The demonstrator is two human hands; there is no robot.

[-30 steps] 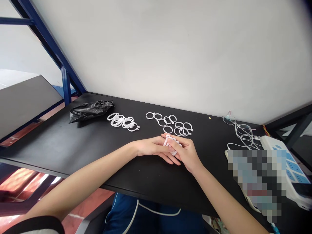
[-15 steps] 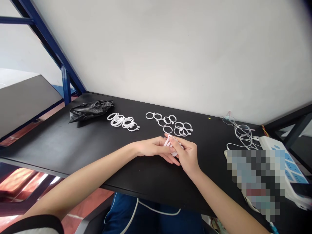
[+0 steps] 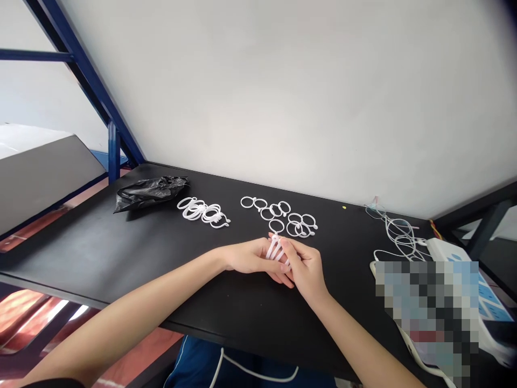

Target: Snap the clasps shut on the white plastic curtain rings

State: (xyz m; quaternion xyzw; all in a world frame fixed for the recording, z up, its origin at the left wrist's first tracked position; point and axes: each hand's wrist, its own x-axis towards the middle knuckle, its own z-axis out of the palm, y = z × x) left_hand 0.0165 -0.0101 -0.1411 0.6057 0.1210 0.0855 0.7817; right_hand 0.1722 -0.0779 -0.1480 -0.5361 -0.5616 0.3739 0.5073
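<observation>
Several white curtain rings (image 3: 274, 249) are bunched between my two hands above the black desk (image 3: 194, 302). My left hand (image 3: 252, 256) is closed around them from the left, its thumb lying across the front. From the right, my right hand (image 3: 307, 265) pinches the same rings with thumb and fingers, which hide part of the bunch. Just beyond my hands lies a loose spread of white curtain rings (image 3: 276, 226), some overlapping. A denser heap of rings (image 3: 202, 212) sits farther left on the desk.
A crumpled black plastic bag (image 3: 151, 193) lies at the back left. To the right are tangled white cables (image 3: 398, 231), a blurred-out phone (image 3: 424, 318) and a white power strip (image 3: 490, 291). Behind the desk rises a white wall (image 3: 258, 97); blue metal posts (image 3: 114, 151) stand left.
The camera has tilted up slightly, so the scene sits lower in view. The rings in my hands have turned a little and show more spread apart; both hands keep their hold.
</observation>
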